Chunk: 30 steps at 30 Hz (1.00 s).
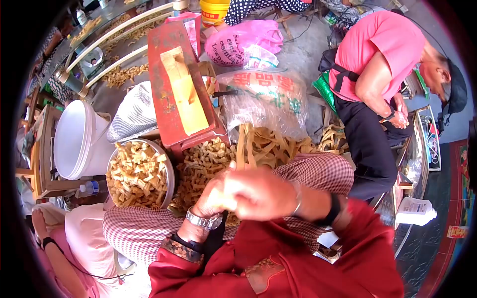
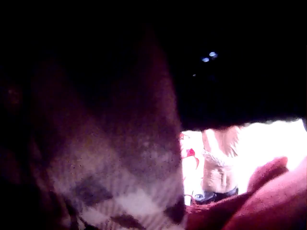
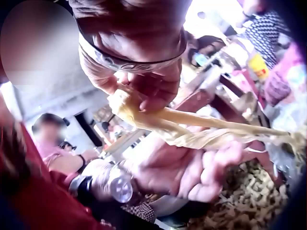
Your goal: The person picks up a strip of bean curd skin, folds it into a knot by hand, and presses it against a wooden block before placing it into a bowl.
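Note:
A long pale yellow strip of tofu skin point(image 3: 163, 125) stretches between my hands and off toward the heap in front. In the right wrist view, my right hand point(image 3: 144, 72), with a silver bangle, grips the bunched end of the strip. Below it my left hand point(image 3: 177, 165), wearing a watch, has its fingers curled, with the strip running along them. In the head view my right hand point(image 1: 261, 193) is blurred and partly covers my left hand point(image 1: 211, 196) above my lap. Loose strips point(image 1: 271, 144) hang just beyond them. Both hands are hidden in the dark left wrist view.
A metal basin point(image 1: 170, 184) holds knotted pieces; more knots point(image 1: 198, 164) are heaped beside it. A red wooden bench point(image 1: 161, 84) bears a yellow sheet stack point(image 1: 181, 89). Plastic bags point(image 1: 266, 99) lie behind. A white bucket point(image 1: 82, 141) stands left; a person point(image 1: 382, 64) sits right.

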Motion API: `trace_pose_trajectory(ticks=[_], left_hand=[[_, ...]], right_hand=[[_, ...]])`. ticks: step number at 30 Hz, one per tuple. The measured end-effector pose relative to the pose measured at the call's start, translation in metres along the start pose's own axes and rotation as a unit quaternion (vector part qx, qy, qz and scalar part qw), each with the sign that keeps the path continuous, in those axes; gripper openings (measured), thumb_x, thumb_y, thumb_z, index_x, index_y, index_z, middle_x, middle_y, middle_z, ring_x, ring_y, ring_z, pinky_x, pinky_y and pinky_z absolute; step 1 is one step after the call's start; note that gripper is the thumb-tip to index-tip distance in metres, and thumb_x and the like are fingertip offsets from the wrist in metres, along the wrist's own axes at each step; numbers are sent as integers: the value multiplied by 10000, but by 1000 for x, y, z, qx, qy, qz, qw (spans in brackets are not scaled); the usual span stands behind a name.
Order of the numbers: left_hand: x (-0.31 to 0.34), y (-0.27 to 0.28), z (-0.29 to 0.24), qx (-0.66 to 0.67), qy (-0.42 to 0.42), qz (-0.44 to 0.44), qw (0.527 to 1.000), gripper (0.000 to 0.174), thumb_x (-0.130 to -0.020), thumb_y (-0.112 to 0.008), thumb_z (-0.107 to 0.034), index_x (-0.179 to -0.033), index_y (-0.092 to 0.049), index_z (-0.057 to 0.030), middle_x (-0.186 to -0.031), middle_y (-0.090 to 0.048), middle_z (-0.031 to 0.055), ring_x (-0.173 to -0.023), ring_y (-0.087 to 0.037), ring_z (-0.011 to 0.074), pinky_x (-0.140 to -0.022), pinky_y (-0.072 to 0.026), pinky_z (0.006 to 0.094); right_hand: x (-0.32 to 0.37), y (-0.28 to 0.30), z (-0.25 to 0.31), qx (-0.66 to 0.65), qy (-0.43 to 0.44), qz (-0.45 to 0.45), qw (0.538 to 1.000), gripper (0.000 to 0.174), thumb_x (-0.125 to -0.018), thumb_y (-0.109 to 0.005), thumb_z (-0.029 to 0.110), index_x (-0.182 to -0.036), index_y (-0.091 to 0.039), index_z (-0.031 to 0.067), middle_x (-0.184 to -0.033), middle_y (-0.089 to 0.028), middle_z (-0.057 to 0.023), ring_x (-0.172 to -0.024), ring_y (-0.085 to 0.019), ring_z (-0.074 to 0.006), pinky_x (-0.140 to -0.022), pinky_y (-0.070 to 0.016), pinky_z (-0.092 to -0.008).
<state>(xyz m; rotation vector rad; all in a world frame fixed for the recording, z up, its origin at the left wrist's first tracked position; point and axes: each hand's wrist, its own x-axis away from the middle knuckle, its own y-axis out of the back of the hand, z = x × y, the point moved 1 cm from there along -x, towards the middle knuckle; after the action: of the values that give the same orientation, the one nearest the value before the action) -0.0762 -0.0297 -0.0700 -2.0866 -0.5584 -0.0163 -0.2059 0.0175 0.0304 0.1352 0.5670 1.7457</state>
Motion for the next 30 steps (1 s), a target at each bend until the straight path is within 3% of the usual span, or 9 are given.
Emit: trace_pose_trajectory(ticks=[1, 4, 7, 8, 15, 20, 27, 28, 30], left_hand=[[4, -4, -7, 73, 119, -65, 988, 498, -911, -545, -424, -1189, -523, -11, -1082, -610, 117, -926, -611, 208, -788, -523, 331], [12, 0, -13, 102, 156, -158, 970, 419, -950, -489, -372, -1156, -516, -9, -869, -626, 107, -732, -610, 188, -696, -541, 311], [22, 4, -11, 37, 125, -169, 977, 344, -953, -493, -320, -1094, -541, -10, -864, -626, 103, -684, -600, 169, -647, -541, 292], [21, 2, -12, 7, 131, -197, 972, 283, -953, -490, -259, -1068, -544, -6, -867, -630, 109, -672, -601, 163, -632, -542, 290], [27, 14, -6, 33, 108, -212, 971, 283, -957, -446, -215, -1116, -503, 13, -904, -638, 143, -707, -620, 202, -656, -551, 333], [28, 24, 1, 82, 64, -161, 981, 314, -948, -409, -178, -1173, -489, 26, -987, -624, 176, -890, -632, 305, -800, -543, 397], [22, 79, 15, 179, 21, -108, 978, 320, -961, -336, -178, -1158, -479, 29, -1021, -598, 146, -885, -588, 269, -845, -479, 436], [22, 56, 5, 170, 20, -202, 964, 309, -964, -331, -174, -1158, -472, 22, -991, -585, 136, -866, -567, 255, -843, -471, 420], [21, 59, 5, 180, 12, -212, 960, 302, -970, -329, -168, -1156, -466, 26, -976, -577, 135, -834, -562, 256, -806, -480, 416]], right_hand=[[2, -23, 11, 18, 66, -47, 997, 137, -753, -602, 84, -844, -502, 67, -722, -534, -136, -619, -596, -296, -557, -453, -361], [19, -66, 20, -32, 35, -47, 998, 164, -728, -604, 58, -791, -453, 64, -692, -498, -131, -633, -560, -333, -563, -417, -418], [25, -74, 16, -25, 39, -63, 997, 171, -729, -598, 47, -787, -437, 57, -683, -497, -126, -626, -546, -338, -558, -409, -422], [25, -77, 14, -39, 56, -81, 994, 180, -687, -596, 0, -755, -444, 66, -680, -462, -74, -576, -508, -274, -525, -402, -352], [29, -101, -2, 84, 91, -98, 987, 163, -728, -629, 25, -809, -490, 50, -720, -513, -95, -656, -556, -284, -578, -444, -372], [34, -89, 2, 79, 52, -131, 987, 193, -738, -650, -46, -863, -527, 34, -891, -623, -94, -808, -630, -253, -668, -514, -331], [42, -91, -13, 40, 56, -73, 995, 174, -725, -630, 23, -866, -544, 77, -815, -565, -65, -787, -582, -270, -679, -487, -360], [43, -89, -14, 41, 38, -55, 997, 178, -714, -633, -11, -859, -557, 59, -847, -589, -73, -811, -596, -265, -705, -494, -349], [42, -89, -15, 34, 19, -37, 999, 187, -704, -635, -46, -858, -573, 41, -881, -612, -83, -842, -608, -259, -731, -498, -334]])
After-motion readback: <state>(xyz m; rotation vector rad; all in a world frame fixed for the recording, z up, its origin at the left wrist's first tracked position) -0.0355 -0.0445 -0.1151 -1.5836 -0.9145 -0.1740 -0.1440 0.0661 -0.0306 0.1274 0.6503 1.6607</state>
